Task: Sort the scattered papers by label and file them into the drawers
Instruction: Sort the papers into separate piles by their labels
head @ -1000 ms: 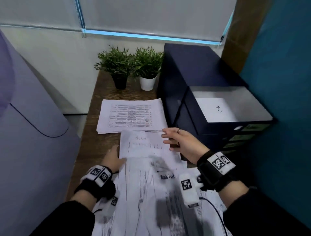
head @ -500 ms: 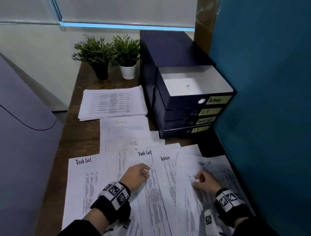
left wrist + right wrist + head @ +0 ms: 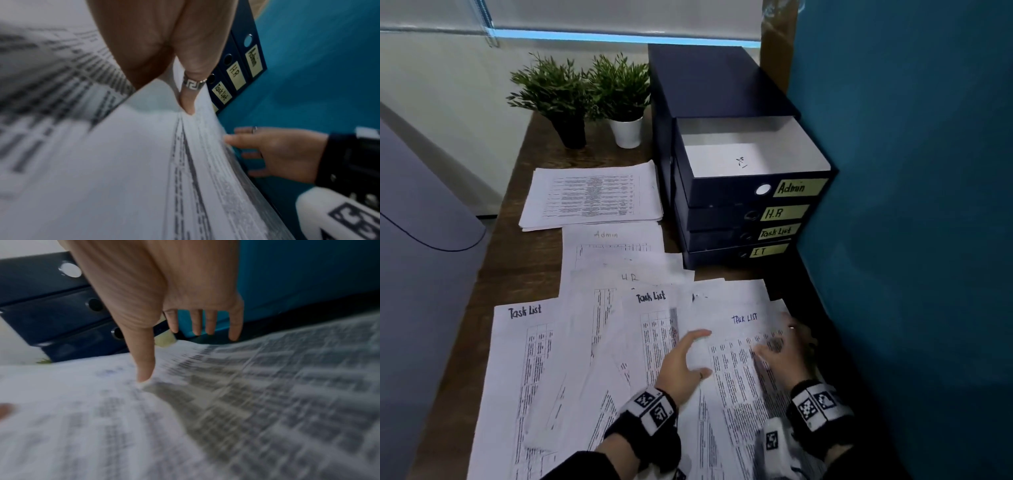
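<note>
Sorting is in hand: a Task List sheet [image 3: 743,329] is pinched by the left hand [image 3: 681,366] and pressed under the right hand's [image 3: 787,353] straight fingers [image 3: 144,366]. Next, the closed Task List drawer [image 3: 743,236] beyond the fingertips must be opened.

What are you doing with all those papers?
A person is sorting papers spread over a wooden desk. Both hands are on a sheet headed Task List: the left hand holds its left edge, and the right hand lies on it with fingers spread. Other sheets marked Admin and H.R lie nearby. Beside them stands a drawer box; its top Admin drawer is open, the rest closed.
</note>
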